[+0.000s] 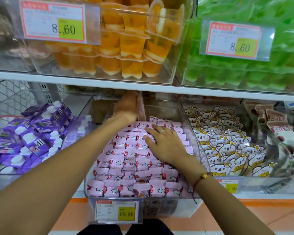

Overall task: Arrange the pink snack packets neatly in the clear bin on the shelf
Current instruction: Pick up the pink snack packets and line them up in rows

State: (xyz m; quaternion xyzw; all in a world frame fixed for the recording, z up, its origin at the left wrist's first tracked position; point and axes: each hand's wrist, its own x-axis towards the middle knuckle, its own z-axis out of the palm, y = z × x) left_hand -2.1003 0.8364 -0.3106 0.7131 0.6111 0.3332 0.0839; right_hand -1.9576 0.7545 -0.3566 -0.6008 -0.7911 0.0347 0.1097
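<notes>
Neatly rowed pink snack packets (pixel 134 160) fill the clear bin (pixel 190 116).

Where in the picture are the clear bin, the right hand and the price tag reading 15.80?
clear bin (pixel 190 119): head view, its bare right wall.
right hand (pixel 165 143): head view, back of the hand.
15.80 price tag (pixel 116 211): head view, middle of the label.

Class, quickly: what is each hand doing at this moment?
Left hand: holds upright pink packets at the bin's back.
Right hand: open, fingers flat on the packet rows.
</notes>
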